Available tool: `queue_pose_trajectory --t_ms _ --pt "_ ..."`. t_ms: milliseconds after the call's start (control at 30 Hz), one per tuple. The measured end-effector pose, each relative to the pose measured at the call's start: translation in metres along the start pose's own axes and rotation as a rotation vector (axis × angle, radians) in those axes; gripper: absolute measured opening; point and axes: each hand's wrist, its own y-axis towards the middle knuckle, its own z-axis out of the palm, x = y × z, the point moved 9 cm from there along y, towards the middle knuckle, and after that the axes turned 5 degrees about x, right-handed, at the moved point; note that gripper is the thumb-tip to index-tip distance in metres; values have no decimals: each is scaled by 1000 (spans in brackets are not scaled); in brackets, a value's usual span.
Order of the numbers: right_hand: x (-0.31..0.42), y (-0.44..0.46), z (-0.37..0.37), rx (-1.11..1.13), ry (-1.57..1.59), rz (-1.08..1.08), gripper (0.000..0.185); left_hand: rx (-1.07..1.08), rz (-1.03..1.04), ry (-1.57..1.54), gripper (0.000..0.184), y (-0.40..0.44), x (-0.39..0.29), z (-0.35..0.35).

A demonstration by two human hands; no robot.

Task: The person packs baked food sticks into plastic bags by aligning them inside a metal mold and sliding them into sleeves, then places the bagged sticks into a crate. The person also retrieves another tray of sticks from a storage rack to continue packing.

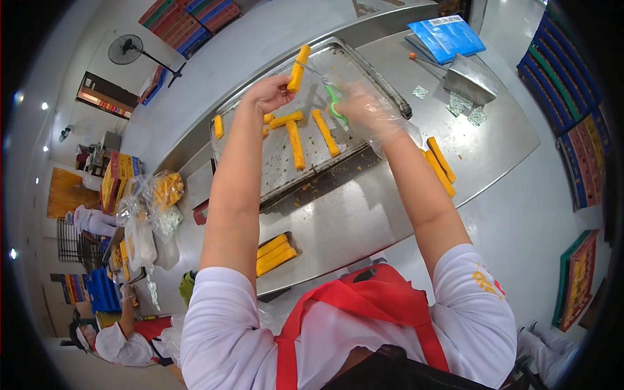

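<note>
My left hand (269, 95) pinches the lower end of a yellow baked stick (299, 69), held up over the far part of the worn metal baking tray (273, 170). In a clear plastic glove, my right hand (361, 110) grips scissors (333, 103) by their green handles. Their thin blades reach the side of the raised stick; whether they cut into it I cannot tell. Several more yellow sticks (295, 144) lie scattered on the tray, some of them short pieces.
Yellow sticks (276, 255) lie in a group at the table's near edge, others (439, 168) beside my right forearm. A metal scoop-like piece (471, 79) and blue packets (448, 37) sit at the far right. Bagged sticks (168, 190) stand left. A co-worker (120, 338) is at lower left.
</note>
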Motion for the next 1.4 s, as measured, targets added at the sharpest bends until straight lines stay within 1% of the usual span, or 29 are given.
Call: queue_pose_trajectory --t_ms 67,200,267,300,367,400,467,500,567,600,667,700,767,800,867,900,967,1000,1067,1100,1133,1167,1200,1233,1267,1300,1333,1367,1400 --pt "0 -2 -6 -53 -118 10 50 4 -5 3 15 -2 -1 -3" --pt "10 -19 -19 -108 -122 58 46 55 -6 -44 16 -2 -5 -5" --pt "3 -17 -7 -23 330 -20 47 80 26 -39 16 -6 -9 -6" --pt "1 -16 -4 -23 328 -22 47 107 57 -31 17 -9 -12 -3" --pt "-6 -15 -2 -58 284 18 56 76 67 -23 17 -12 -14 -3" --pt "2 -18 -5 -58 283 18 56 44 75 -15 17 -13 -14 -4" --pt "19 -29 -21 -146 -134 136 66 49 67 -23 17 -10 -14 -4" --pt "17 -30 -17 -144 -135 135 66 52 59 -31 17 -10 -14 -3" --pt "24 -33 -19 -317 -207 51 69 37 51 -37 17 -11 -14 -5" --pt "24 -34 -21 -315 -207 49 69 27 43 -40 18 -13 -15 -3" --pt "30 -35 -20 -253 -157 -43 62 4 51 6 17 -22 -16 0" --pt "27 -31 -22 -252 -157 -42 62 -17 60 53 17 -25 -17 -1" --pt "17 -15 -10 -58 -164 17 55 0 54 53 17 -24 -13 -6" --pt "15 -12 -6 -58 -164 16 55 17 49 53 17 -25 -12 -5" --pt "18 -11 -14 -245 -340 -1 47 23 29 47 17 -25 -12 -6" --pt "24 -15 -19 -244 -342 -3 47 29 8 39 16 -24 -10 -7" --pt "20 -22 -29 -183 -278 135 44 59 -10 10 17 -23 -8 -8" --pt "22 -26 -26 -181 -279 131 44 90 -31 -16 17 -25 -6 -5" --pt "33 -40 -34 -346 -315 42 59 46 -21 -32 18 -30 -5 -7" --pt "28 -43 -35 -343 -318 39 59 5 -10 -44 19 -33 -7 -8" --pt "25 -49 -42 -398 -279 -75 57 2 -7 -52 19 -38 -8 -9" --pt "20 -56 -49 -445 -239 -191 57 -17 21 29 18 -46 -12 -14" --pt "-1 -60 -62 -518 -275 -188 55 -41 45 105 18 -56 -13 -21" --pt "-26 -67 -75 -579 -309 -186 54 -59 36 77 18 -67 -11 -38" --pt "-48 -88 -95 -657 -318 -184 53 -2 45 201 19 -80 -14 -55" --pt "-62 -100 -109 -344 -313 105 54 53 49 323 20 -97 -10 -64" --pt "-111 -114 -110 -208 -157 205 58 -115 70 340 18 -136 -12 -66" --pt "-176 -129 -110 -167 -257 252 61 -150 62 334 18 -158 -2 -84" --pt "-209 -157 -113 -139 -392 343 61 -182 59 334 19 -179 3 -107"
